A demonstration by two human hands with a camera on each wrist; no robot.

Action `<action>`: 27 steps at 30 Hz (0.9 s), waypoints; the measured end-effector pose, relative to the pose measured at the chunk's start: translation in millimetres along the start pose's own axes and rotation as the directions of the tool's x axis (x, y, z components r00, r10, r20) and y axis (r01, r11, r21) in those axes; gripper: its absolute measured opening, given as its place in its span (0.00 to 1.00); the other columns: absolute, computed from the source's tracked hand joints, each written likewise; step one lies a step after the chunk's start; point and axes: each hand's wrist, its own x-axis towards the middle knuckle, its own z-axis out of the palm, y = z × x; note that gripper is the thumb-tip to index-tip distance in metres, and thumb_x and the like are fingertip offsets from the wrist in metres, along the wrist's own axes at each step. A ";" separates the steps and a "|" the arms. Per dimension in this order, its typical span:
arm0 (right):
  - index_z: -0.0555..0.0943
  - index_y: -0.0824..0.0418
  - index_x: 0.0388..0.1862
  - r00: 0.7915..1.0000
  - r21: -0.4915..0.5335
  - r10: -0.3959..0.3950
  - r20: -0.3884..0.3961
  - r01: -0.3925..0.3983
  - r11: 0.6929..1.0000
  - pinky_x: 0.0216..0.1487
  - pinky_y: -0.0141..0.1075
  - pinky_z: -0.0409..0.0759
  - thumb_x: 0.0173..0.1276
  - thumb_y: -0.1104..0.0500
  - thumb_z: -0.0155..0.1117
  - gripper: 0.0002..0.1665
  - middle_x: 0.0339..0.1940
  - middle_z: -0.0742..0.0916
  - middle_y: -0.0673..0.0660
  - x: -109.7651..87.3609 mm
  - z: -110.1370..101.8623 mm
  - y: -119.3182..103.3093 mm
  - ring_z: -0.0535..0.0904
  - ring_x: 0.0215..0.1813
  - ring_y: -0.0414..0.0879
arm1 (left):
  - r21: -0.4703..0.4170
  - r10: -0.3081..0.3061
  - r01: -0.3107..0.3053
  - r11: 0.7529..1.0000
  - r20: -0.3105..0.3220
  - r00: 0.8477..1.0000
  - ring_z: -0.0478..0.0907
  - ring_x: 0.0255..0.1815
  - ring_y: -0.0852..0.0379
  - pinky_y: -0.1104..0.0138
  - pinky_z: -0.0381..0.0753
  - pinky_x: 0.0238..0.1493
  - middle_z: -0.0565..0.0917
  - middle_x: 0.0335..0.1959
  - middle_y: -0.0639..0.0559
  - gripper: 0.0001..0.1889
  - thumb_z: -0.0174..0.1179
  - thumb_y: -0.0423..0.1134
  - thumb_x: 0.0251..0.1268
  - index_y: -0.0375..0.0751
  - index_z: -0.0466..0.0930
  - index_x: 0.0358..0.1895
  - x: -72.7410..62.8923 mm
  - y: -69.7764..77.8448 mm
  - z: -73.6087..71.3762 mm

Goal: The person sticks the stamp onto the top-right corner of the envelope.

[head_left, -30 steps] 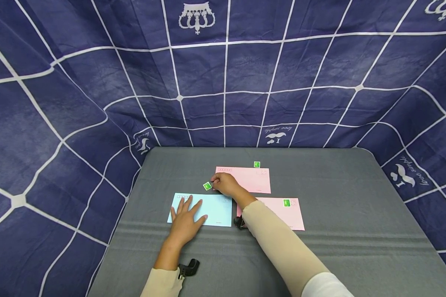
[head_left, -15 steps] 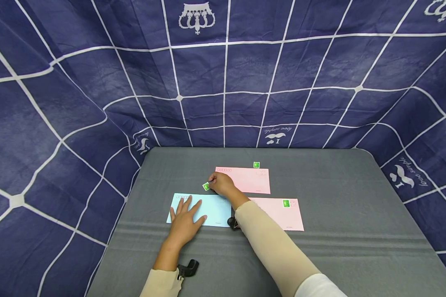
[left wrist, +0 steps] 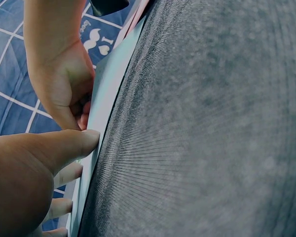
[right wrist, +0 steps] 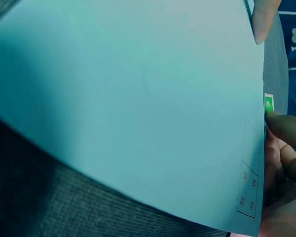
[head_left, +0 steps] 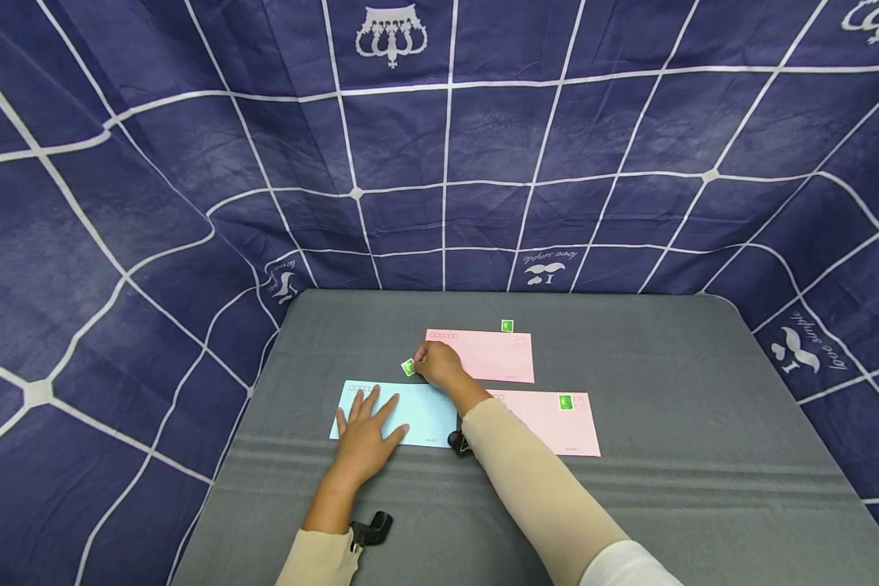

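In the head view my left hand (head_left: 366, 442) lies with fingers spread on a light blue envelope (head_left: 428, 419). The left wrist view shows its thumb (left wrist: 91, 140) on the envelope's near edge. Beyond that envelope my right hand (head_left: 442, 365) pinches the edge of a small green stamp (head_left: 408, 367) with curled fingers. Seen from the right wrist, the thumb tip meets the stamp (right wrist: 269, 102) just past the envelope's far edge. Whether the stamp is lifted off the table, I cannot tell.
A pink envelope (head_left: 494, 358) lies at the back, with another green stamp (head_left: 508, 325) just behind it. A second pink envelope (head_left: 557, 427), partly under the right forearm, bears a stamp (head_left: 566, 402) at upper right. Blue checked cloth (head_left: 483, 146) surrounds the grey table (head_left: 674, 366).
My right hand has shifted slightly left, closing the small gap to the stamp, and its fingertips now cover the stamp's right edge. The left hand keeps its place.
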 end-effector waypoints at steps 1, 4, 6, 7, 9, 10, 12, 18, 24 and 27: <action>0.84 0.57 0.32 1.000 -0.001 0.000 -0.001 0.000 1.000 0.36 0.31 0.70 0.67 0.58 0.69 0.05 0.25 0.81 0.48 -0.1 -0.3 -0.1 0.73 0.30 0.40 | 0.001 0.000 0.000 1.000 0.000 1.000 0.48 0.83 0.31 0.25 0.41 0.73 0.62 0.79 0.36 0.31 0.63 0.55 0.68 0.49 0.73 0.72 0.1 0.0 0.0; 0.85 0.57 0.31 1.000 0.005 0.003 0.005 -0.003 1.000 0.36 0.30 0.70 0.67 0.59 0.69 0.05 0.25 0.82 0.48 -0.4 -1.6 -0.2 0.73 0.30 0.39 | -0.001 0.001 -0.001 1.000 0.002 1.000 0.48 0.83 0.31 0.25 0.40 0.73 0.62 0.79 0.36 0.31 0.63 0.55 0.68 0.49 0.73 0.72 0.2 0.4 -0.4; 0.85 0.58 0.31 1.000 0.024 0.009 0.015 -0.009 1.000 0.37 0.31 0.72 0.67 0.60 0.68 0.05 0.26 0.83 0.50 -0.5 -2.8 0.1 0.75 0.31 0.40 | -0.002 0.001 -0.001 1.000 0.002 1.000 0.48 0.83 0.31 0.25 0.40 0.73 0.62 0.79 0.36 0.31 0.63 0.55 0.68 0.49 0.73 0.72 0.3 0.6 -0.5; 0.85 0.58 0.31 1.000 0.036 0.013 0.022 -0.013 0.999 0.37 0.32 0.73 0.67 0.60 0.68 0.05 0.27 0.84 0.50 -0.3 -3.4 0.5 0.75 0.31 0.41 | -0.001 0.001 -0.001 1.000 0.004 1.000 0.48 0.83 0.32 0.25 0.40 0.73 0.62 0.79 0.37 0.32 0.63 0.55 0.68 0.49 0.73 0.72 0.3 0.7 -0.5; 0.84 0.59 0.30 0.999 0.061 0.014 0.030 -0.016 0.998 0.38 0.33 0.75 0.67 0.61 0.68 0.05 0.27 0.84 0.52 -0.1 -4.1 1.7 0.77 0.32 0.43 | -0.002 0.001 -0.001 1.000 0.003 1.000 0.48 0.83 0.31 0.25 0.40 0.72 0.62 0.79 0.36 0.32 0.63 0.55 0.68 0.49 0.73 0.72 0.3 0.7 -0.5; 0.84 0.59 0.29 0.999 0.073 0.015 0.035 -0.017 0.997 0.39 0.34 0.76 0.67 0.61 0.68 0.05 0.27 0.84 0.52 0.3 -4.4 2.3 0.77 0.32 0.43 | -0.002 0.001 -0.001 1.000 0.003 1.000 0.48 0.83 0.31 0.25 0.40 0.72 0.62 0.79 0.36 0.32 0.63 0.55 0.68 0.49 0.73 0.72 0.3 0.7 -0.4; 0.83 0.57 0.27 1.000 0.088 -0.008 0.029 0.005 0.996 0.37 0.35 0.76 0.66 0.61 0.68 0.07 0.25 0.83 0.51 1.1 -3.8 5.0 0.77 0.31 0.43 | 0.001 -0.001 0.001 1.000 0.006 1.000 0.47 0.83 0.32 0.25 0.40 0.72 0.62 0.79 0.37 0.32 0.63 0.55 0.68 0.49 0.73 0.72 0.2 0.4 -0.1; 0.83 0.58 0.27 0.999 0.126 -0.001 0.039 -0.004 0.992 0.35 0.34 0.76 0.66 0.62 0.66 0.07 0.24 0.83 0.51 0.3 -5.3 6.3 0.77 0.29 0.43 | 0.002 0.002 -0.002 1.000 0.006 1.000 0.47 0.83 0.31 0.25 0.40 0.72 0.62 0.79 0.36 0.32 0.63 0.55 0.68 0.49 0.73 0.72 0.6 0.1 1.4; 0.83 0.63 0.34 0.997 0.193 0.043 0.063 -0.055 0.980 0.30 0.28 0.72 0.69 0.62 0.65 0.04 0.24 0.82 0.51 -6.1 -7.8 2.1 0.75 0.28 0.40 | 0.001 0.010 -0.010 1.000 -0.007 1.000 0.48 0.82 0.31 0.24 0.41 0.72 0.63 0.79 0.36 0.31 0.64 0.54 0.68 0.49 0.73 0.72 -0.4 0.1 1.3; 0.82 0.64 0.36 0.996 0.248 0.054 0.073 -0.071 0.966 0.29 0.26 0.71 0.69 0.62 0.65 0.04 0.25 0.81 0.49 -7.0 -8.2 2.2 0.74 0.27 0.38 | 0.003 0.011 -0.011 1.000 -0.010 1.000 0.49 0.82 0.31 0.24 0.41 0.72 0.63 0.78 0.36 0.31 0.64 0.54 0.68 0.48 0.73 0.72 -0.7 0.3 0.7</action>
